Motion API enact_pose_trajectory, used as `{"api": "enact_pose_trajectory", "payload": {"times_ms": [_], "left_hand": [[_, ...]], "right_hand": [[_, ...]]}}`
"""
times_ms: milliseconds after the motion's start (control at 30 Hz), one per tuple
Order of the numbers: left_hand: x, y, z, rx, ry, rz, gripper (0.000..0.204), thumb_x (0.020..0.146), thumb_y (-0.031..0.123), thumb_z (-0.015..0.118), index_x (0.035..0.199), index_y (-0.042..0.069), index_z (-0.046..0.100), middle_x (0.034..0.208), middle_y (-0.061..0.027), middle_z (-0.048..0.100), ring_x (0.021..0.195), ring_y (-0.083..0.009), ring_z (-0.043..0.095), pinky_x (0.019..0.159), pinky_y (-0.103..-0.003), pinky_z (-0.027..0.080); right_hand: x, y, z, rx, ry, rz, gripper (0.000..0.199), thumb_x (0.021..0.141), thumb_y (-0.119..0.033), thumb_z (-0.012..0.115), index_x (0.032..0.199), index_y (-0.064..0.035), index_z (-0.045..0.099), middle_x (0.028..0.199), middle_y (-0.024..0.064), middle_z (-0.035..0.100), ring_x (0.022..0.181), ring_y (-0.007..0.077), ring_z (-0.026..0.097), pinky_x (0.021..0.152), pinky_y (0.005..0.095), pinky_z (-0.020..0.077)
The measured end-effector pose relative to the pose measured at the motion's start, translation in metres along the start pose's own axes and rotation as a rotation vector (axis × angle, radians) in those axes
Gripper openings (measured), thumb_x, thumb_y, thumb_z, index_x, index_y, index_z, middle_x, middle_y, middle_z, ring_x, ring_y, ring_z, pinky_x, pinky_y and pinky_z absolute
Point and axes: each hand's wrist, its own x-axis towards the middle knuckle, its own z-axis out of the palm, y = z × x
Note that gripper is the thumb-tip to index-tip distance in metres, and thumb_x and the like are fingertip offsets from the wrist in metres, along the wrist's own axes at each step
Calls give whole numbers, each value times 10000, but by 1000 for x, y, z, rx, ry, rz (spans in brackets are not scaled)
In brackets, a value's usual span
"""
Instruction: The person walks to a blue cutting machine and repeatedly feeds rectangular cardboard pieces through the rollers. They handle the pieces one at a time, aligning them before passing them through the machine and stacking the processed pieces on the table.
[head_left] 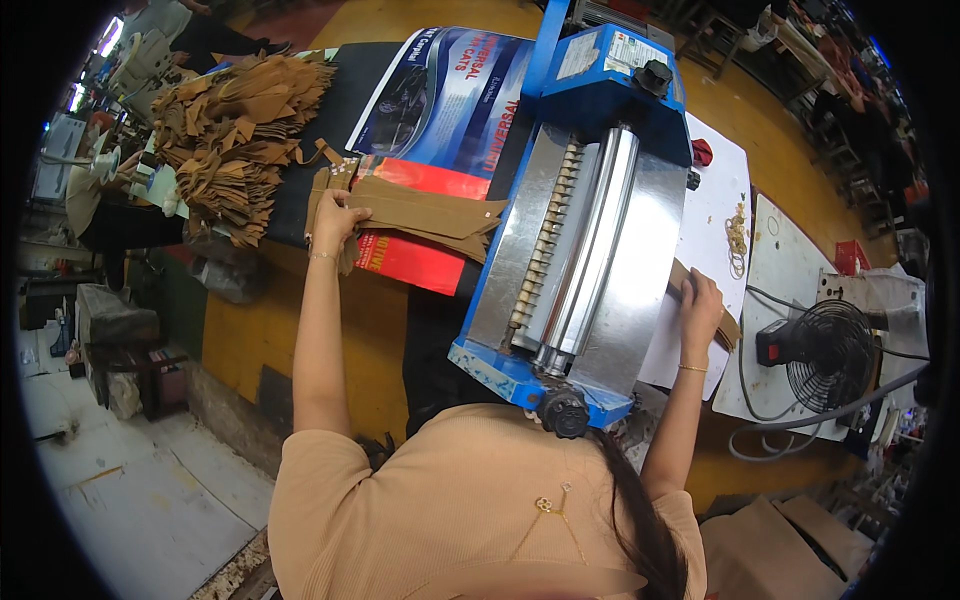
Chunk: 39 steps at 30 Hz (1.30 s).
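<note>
My left hand (pixel 337 222) is closed around the end of several flat brown leather-like strips (pixel 425 208). They lie on a red printed sheet (pixel 430 262), their far ends reaching the feed side of a blue roller machine (pixel 490 370). A bright metal roller (pixel 600 240) spans the machine, beside a row of rings on a shaft (pixel 548 240). On the other side, my right hand (pixel 702 305) curls over a small stack of similar brown strips (pixel 728 328) on a white board. The fingers partly hide this stack.
A large heap of brown cut pieces (pixel 225 130) stands at the far left of the table. To the right are rubber bands (pixel 738 240), a black fan (pixel 835 355) and a looping grey cable (pixel 800 428). A black knob (pixel 564 412) projects from the machine's near end.
</note>
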Motion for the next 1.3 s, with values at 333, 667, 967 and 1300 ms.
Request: {"api": "enact_pose_trajectory", "payload": {"times_ms": [333, 667, 967, 1300], "left_hand": [[2, 7, -12, -82, 19, 12, 582, 651, -77, 791, 1156, 22, 518, 876, -72, 635, 589, -92, 582, 445, -207, 418], [35, 9, -36, 9, -101, 106, 661, 682, -71, 764, 1275, 28, 489, 917, -98, 679, 688, -124, 623, 519, -244, 447], [13, 2, -27, 592, 295, 376, 773, 712, 237, 784, 1379, 82, 427, 1137, -232, 560, 1093, -373, 541, 918, -432, 453], [-54, 66, 55, 143, -87, 610, 526, 829, 228, 731, 1283, 29, 555, 1109, -124, 573, 936, -170, 568, 796, -296, 477]], "right_hand": [[-1, 3, 4, 8, -13, 22, 251, 890, -172, 627, 1124, -89, 659, 1080, 82, 655, 1008, 268, 595, 883, 398, 436], [-2, 2, 2, 46, 21, 21, 241, 874, -149, 640, 1103, -75, 661, 1086, 78, 651, 1013, 267, 593, 894, 392, 437], [8, -4, -52, 258, -67, 57, 141, 881, -68, 627, 1011, -14, 642, 942, 111, 670, 882, 264, 631, 796, 347, 476], [38, -46, -118, 769, -432, -41, 168, 892, -135, 637, 959, 13, 683, 866, 69, 696, 764, 94, 607, 719, 252, 493]]}}
